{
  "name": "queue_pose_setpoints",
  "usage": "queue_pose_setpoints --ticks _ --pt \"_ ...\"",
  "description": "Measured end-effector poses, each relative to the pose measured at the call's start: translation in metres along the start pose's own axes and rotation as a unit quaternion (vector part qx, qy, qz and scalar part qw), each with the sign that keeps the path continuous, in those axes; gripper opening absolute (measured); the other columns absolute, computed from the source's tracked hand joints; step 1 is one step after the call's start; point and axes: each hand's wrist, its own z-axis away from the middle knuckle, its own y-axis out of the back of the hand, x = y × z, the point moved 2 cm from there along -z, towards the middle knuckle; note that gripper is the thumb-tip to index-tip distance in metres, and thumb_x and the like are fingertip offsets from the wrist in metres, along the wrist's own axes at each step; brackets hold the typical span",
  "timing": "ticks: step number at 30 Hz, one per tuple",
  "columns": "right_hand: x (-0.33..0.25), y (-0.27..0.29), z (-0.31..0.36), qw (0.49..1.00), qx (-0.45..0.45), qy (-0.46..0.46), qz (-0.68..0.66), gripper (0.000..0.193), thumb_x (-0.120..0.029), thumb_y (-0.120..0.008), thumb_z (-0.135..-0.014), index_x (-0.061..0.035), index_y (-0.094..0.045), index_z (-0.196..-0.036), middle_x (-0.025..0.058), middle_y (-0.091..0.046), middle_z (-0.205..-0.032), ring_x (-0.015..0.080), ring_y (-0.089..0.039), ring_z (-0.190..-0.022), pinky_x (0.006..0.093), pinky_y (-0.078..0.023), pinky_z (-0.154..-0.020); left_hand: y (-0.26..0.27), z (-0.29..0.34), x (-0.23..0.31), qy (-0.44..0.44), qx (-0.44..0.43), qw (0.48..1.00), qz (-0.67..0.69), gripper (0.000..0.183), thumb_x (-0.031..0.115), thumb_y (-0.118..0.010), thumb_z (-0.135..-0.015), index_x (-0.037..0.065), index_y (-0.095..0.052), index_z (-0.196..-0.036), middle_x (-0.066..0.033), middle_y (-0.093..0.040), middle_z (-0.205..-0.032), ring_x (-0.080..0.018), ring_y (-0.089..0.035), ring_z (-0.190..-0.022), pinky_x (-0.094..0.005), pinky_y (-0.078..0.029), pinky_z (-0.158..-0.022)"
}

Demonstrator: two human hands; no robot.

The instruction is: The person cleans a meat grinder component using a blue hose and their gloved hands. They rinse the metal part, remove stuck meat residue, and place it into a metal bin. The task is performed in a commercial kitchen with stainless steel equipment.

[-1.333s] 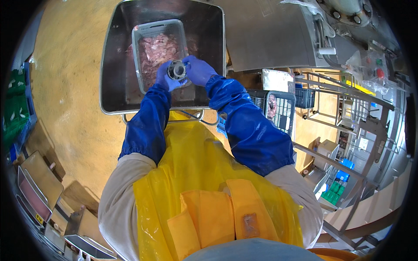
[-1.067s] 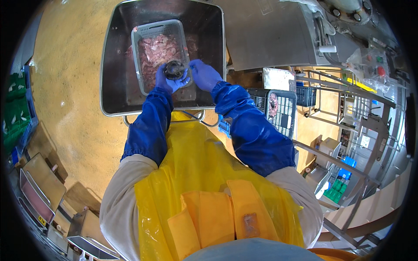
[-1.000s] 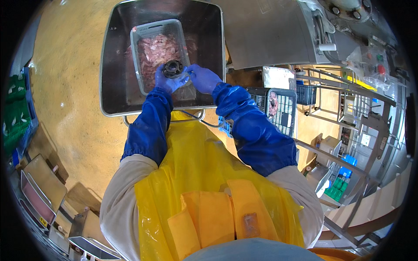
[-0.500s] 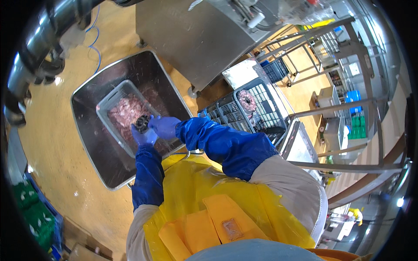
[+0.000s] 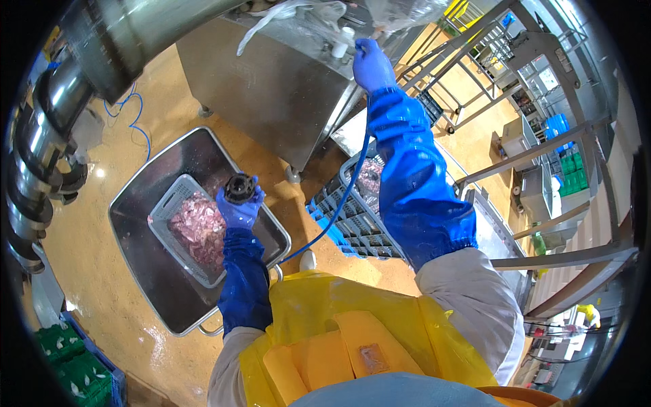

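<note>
At the left edge, a thick spiral metal shaft (image 5: 42, 139) is seen above the ochre floor (image 5: 81, 271). Near the lower left corner, green trays (image 5: 85, 373) dotted with white are bordered by a blue crate (image 5: 118, 388). The right side is crossed by a metal frame (image 5: 563, 258), beyond which a blue container (image 5: 557, 125) and green containers (image 5: 574, 173) are seen close together. Lower down, a small yellow-clad person (image 5: 588, 315) is glimpsed.

Grips half hidden, left rim cropped

Dark ring part (image 5: 240, 188) covered some fingers of the left hand (image 5: 239, 211). Fingertips of the right hand (image 5: 373, 66) were unclear; hold on blue hose (image 5: 315, 241) couldn't be told. Right sleeve (image 5: 420, 176) blocked part of slatted crate (image 5: 359, 222). Left edge cut off metal screw (image 5: 42, 149).
</note>
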Motion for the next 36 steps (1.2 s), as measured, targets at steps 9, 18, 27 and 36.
queue_pose_setpoints --ticks 9,18,27,36 --pt "0.071 -0.028 0.003 0.989 -0.130 -0.021 -0.073 0.034 -0.031 -0.051 -0.094 -0.0093 -0.062 -0.117 0.0239 -0.066 -0.108 0.0416 -0.063 -0.103 0.0495 -0.049 -0.089 -0.182 -0.162 -0.022 -0.130 -0.069 0.959 -0.241 0.030 0.037 -0.054 -0.099 0.012 -0.053 -0.117 -0.0079 -0.060 -0.106 -0.0210 -0.059 -0.094 -0.0409 -0.055 -0.080" --pt "0.241 0.077 0.176 0.932 -0.271 -0.237 -0.039 0.031 -0.015 -0.052 -0.091 -0.0034 -0.063 -0.117 0.0221 -0.068 -0.103 0.0371 -0.065 -0.099 0.0412 -0.050 -0.088 -0.383 -0.278 -0.042 -0.390 0.017 -0.120 -0.913 0.064 0.054 -0.059 -0.091 0.002 -0.057 -0.129 -0.0147 -0.062 -0.127 -0.0284 -0.059 -0.115 -0.0451 -0.045 -0.099" --pt "0.348 0.134 0.393 0.795 -0.198 -0.573 -0.034 0.032 -0.016 -0.049 -0.093 -0.0057 -0.063 -0.121 0.0204 -0.067 -0.113 0.0340 -0.064 -0.108 0.0389 -0.048 -0.095 -0.291 -0.343 -0.081 -0.563 -0.113 0.401 -0.714 0.074 0.042 -0.068 -0.082 -0.003 -0.047 -0.136 -0.0223 -0.055 -0.128 -0.0329 -0.053 -0.118 -0.0405 -0.042 -0.100" --pt "0.372 0.129 0.401 0.796 -0.224 -0.561 -0.030 0.033 -0.022 -0.049 -0.094 -0.0056 -0.060 -0.120 0.0222 -0.067 -0.112 0.0397 -0.063 -0.106 0.0439 -0.049 -0.093 -0.064 -0.187 -0.382 -0.046 -0.326 0.393 -0.859 0.061 0.017 -0.073 -0.082 0.001 -0.049 -0.136 -0.0215 -0.058 -0.117 -0.0328 -0.058 -0.109 -0.0425 -0.046 -0.096"
